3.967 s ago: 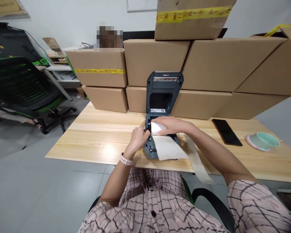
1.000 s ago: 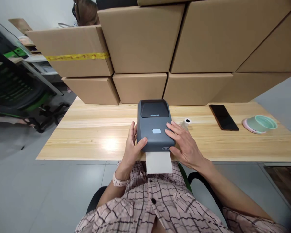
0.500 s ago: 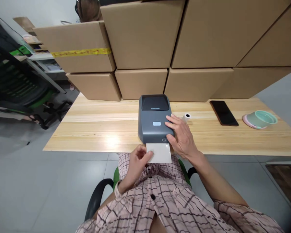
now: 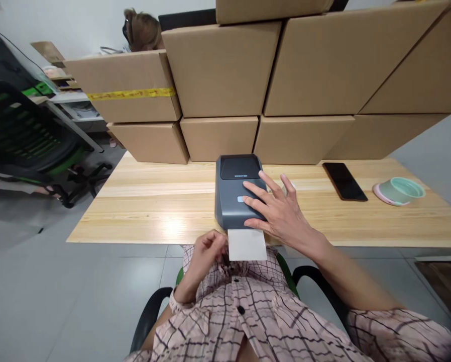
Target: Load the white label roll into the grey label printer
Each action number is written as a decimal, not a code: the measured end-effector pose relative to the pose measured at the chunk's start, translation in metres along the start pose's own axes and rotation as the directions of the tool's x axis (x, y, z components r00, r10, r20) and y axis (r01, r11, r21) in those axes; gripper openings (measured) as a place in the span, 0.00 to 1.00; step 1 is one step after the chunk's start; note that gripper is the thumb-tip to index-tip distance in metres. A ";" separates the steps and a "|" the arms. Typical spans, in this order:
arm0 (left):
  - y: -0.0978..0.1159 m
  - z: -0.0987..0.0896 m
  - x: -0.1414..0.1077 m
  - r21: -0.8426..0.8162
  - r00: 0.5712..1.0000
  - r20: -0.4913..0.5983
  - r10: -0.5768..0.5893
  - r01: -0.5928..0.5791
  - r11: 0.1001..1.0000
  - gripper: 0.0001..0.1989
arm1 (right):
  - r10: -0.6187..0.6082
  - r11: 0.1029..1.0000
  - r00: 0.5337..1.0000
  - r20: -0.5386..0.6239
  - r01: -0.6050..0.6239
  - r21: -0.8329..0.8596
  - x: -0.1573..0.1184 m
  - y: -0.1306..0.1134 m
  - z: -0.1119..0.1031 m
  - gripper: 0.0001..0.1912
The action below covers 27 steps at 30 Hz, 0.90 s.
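Observation:
A dark grey label printer [image 4: 229,208] stands at the front edge of the wooden table. From its front slot hangs a blank white label [image 4: 247,246], reaching past the table edge. My right hand [image 4: 280,211] lies over the printer's right side with fingers spread, one fingertip at the light button [image 4: 240,199]. Just left of the label is my left hand [image 4: 206,255], its thumb and fingers curled together, apart from the label and with nothing visible in them. A small white roll behind my right hand is mostly hidden.
Stacked cardboard boxes [image 4: 220,70] line the table's back edge. To the right lie a black phone [image 4: 345,181] and a green cup [image 4: 401,190] on a pink base. Behind the boxes a person's head shows. An office chair [image 4: 25,136] stands at left.
My left hand has let go of the label and drawn slightly left. My right hand has moved left over the printer top, its fingers spreading towards the button. The camera view has tilted up a little.

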<state>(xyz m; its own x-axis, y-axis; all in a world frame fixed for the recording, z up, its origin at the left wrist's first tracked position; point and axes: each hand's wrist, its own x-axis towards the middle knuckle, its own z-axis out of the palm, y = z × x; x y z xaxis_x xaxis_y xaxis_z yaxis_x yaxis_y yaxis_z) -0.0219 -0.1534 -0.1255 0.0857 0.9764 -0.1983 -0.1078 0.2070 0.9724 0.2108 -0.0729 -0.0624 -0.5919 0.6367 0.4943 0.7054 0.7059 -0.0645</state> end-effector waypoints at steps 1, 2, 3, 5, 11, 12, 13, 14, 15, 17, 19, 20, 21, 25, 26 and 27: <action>0.002 -0.004 0.002 -0.002 0.996 -0.074 0.054 -0.054 0.999 0.25 | -0.007 0.999 1.000 0.018 0.007 0.033 0.002 0.002 -0.001 0.27; 0.005 -0.008 0.004 0.000 0.981 -0.155 0.114 -0.115 0.993 0.25 | -0.001 0.997 0.999 0.034 -0.002 0.083 0.002 0.004 -0.001 0.27; 0.008 -0.012 0.007 0.012 0.958 -0.228 0.174 -0.176 0.984 0.23 | 0.022 0.988 0.999 0.039 -0.027 0.149 0.000 0.006 -0.001 0.28; 0.016 -0.016 0.012 0.069 0.902 -0.319 0.293 -0.286 0.956 0.19 | 0.132 0.943 0.991 0.035 -0.136 0.304 -0.009 0.011 0.002 0.30; 0.028 -0.002 0.027 0.214 0.936 -0.059 0.346 -0.327 0.921 0.31 | 0.459 0.682 0.880 0.121 -0.436 0.587 -0.053 0.010 0.024 0.34; 0.025 0.003 0.028 0.208 0.943 -0.035 0.331 -0.317 0.925 0.33 | 0.464 0.673 0.876 0.129 -0.443 0.592 -0.058 0.007 0.028 0.34; 0.021 0.008 0.030 0.194 0.945 -0.038 0.324 -0.311 0.930 0.34 | 0.468 0.674 0.874 0.127 -0.447 0.588 -0.061 0.004 0.031 0.34; 0.017 0.012 0.031 0.175 0.945 -0.058 0.322 -0.308 0.935 0.35 | 0.474 0.681 0.873 0.115 -0.446 0.580 -0.063 0.001 0.034 0.34; 0.012 0.016 0.032 0.159 0.942 -0.087 0.323 -0.307 0.938 0.34 | 0.480 0.692 0.872 0.097 -0.444 0.569 -0.064 -0.002 0.036 0.34; 0.003 0.020 0.033 0.157 0.930 -0.143 0.338 -0.316 0.936 0.33 | 0.486 0.714 0.872 0.067 -0.440 0.544 -0.065 -0.006 0.037 0.33; -0.002 0.021 0.034 0.211 0.910 -0.166 0.379 -0.342 0.915 0.32 | 0.477 0.732 0.878 0.051 -0.428 0.530 -0.064 -0.006 0.033 0.33; -0.002 0.020 0.034 0.248 0.898 -0.167 0.407 -0.362 0.899 0.32 | 0.465 0.739 0.884 0.049 -0.419 0.528 -0.063 -0.005 0.029 0.33; 0.000 0.019 0.035 0.282 0.885 -0.162 0.436 -0.382 0.880 0.32 | 0.452 0.742 0.890 0.056 -0.410 0.531 -0.061 -0.002 0.024 0.33; 0.025 0.013 0.048 0.337 0.823 -0.138 0.550 -0.483 0.808 0.33 | 0.379 0.730 0.923 0.070 -0.345 0.591 -0.042 0.014 -0.003 0.35; 0.035 0.010 0.055 0.331 0.804 -0.136 0.579 -0.514 0.791 0.33 | 0.360 0.732 0.931 0.060 -0.322 0.601 -0.033 0.019 -0.010 0.36; 0.046 0.008 0.064 0.318 0.783 -0.127 0.609 -0.549 0.773 0.32 | 0.342 0.739 0.939 0.047 -0.299 0.604 -0.022 0.024 -0.016 0.37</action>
<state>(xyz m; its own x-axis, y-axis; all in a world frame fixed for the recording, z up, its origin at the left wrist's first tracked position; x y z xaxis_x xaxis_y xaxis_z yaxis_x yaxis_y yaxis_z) -0.0137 -0.0814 -0.0923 -0.1247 0.8983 0.4214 0.1850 -0.3962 0.8993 0.2471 -0.0750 -0.0616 -0.3327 0.8534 0.4013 0.4628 0.5185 -0.7190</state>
